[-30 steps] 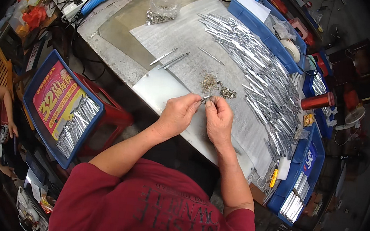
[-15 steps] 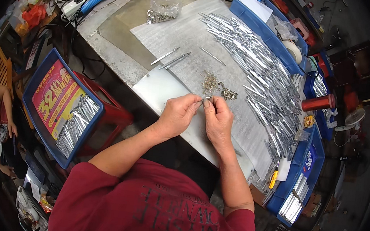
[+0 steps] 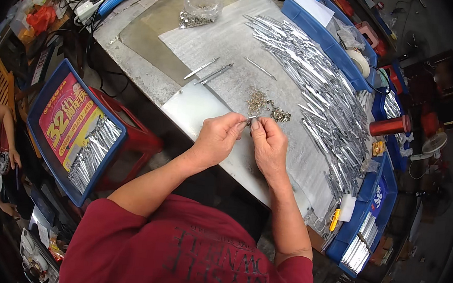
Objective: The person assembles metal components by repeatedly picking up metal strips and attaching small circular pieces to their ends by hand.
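My left hand (image 3: pixel 220 137) and my right hand (image 3: pixel 268 148) meet over the near edge of the table, thumbs and fingertips pinched. Between them shows the tip of a small silver metal piece (image 3: pixel 251 117); fingers cover most of it, so its kind cannot be made out. Just beyond the fingertips lie a little heap of brass-coloured small parts (image 3: pixel 256 101) and a heap of darker, silvery small parts (image 3: pixel 280 115). Farther left, a few slim metal rods (image 3: pixel 214 75) rest on the sheet, and a single thin rod (image 3: pixel 261 68) lies apart from them.
A large pile of silver metal rods (image 3: pixel 318 96) spreads along the right. Blue trays (image 3: pixel 359 231) stand beyond it, near a yellow-handled screwdriver (image 3: pixel 334 220). A clear container of small parts (image 3: pixel 201 11) sits at the back. Left, another blue tray (image 3: pixel 35 117) rests on a red stool (image 3: pixel 145 136).
My right hand has turned slightly and shifted a little right, its fingers still at the small metal piece. My left hand has barely moved.
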Motion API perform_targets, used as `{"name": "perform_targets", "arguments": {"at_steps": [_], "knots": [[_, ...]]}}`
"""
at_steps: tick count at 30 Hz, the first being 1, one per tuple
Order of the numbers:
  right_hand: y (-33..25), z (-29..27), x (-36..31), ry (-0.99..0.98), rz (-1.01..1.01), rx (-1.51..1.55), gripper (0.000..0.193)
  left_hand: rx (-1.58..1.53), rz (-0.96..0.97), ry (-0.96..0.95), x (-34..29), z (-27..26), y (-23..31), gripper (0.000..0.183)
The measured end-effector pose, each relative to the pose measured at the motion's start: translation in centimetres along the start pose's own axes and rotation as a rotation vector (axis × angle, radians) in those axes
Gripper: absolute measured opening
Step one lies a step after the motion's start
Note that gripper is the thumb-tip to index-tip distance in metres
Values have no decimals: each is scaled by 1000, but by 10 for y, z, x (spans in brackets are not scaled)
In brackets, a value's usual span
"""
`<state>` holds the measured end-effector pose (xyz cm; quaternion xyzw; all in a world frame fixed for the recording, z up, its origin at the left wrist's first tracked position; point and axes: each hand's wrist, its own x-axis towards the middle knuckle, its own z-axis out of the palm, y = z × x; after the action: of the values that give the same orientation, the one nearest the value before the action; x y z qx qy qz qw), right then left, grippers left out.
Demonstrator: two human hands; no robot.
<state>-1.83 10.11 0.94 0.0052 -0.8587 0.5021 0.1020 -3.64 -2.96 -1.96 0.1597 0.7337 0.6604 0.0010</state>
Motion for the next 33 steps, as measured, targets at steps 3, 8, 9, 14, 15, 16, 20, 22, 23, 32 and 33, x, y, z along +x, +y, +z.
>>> {"name": "perform_targets", "arguments": {"at_steps": [3, 8, 9, 14, 15, 16, 20, 22, 23, 32, 33], "knots": [[-1, 0, 4, 31, 57, -23, 21, 15, 30, 17, -1, 1, -1, 13], [0, -4, 6, 60, 138, 29, 24, 6, 34, 12, -1, -1, -3, 13], [-1, -2, 4, 52, 71, -29, 24, 5, 34, 11, -1, 0, -3, 13], [-4, -4, 7, 82, 42, -132, 21, -8, 15, 2, 0, -1, -1, 14], [-4, -6, 8, 104, 156, -70, 20, -7, 15, 4, 0, -1, 0, 14], [-4, -8, 8, 105, 139, -73, 19, -2, 21, 3, 0, -1, 2, 14], [-2, 0, 5, 73, -178, -218, 23, -11, 19, 13, -1, -1, -4, 13], [5, -4, 7, 111, -71, -165, 22, -23, 11, 9, 0, 0, 0, 14], [8, -7, 8, 147, 36, -109, 21, -34, 2, 7, 0, 1, 2, 14], [29, -47, 12, 240, 89, -22, 18, -35, -4, -4, -1, -2, 1, 13], [32, -54, 12, 254, 89, -20, 18, -41, -2, -9, -1, -2, 1, 13]]}}
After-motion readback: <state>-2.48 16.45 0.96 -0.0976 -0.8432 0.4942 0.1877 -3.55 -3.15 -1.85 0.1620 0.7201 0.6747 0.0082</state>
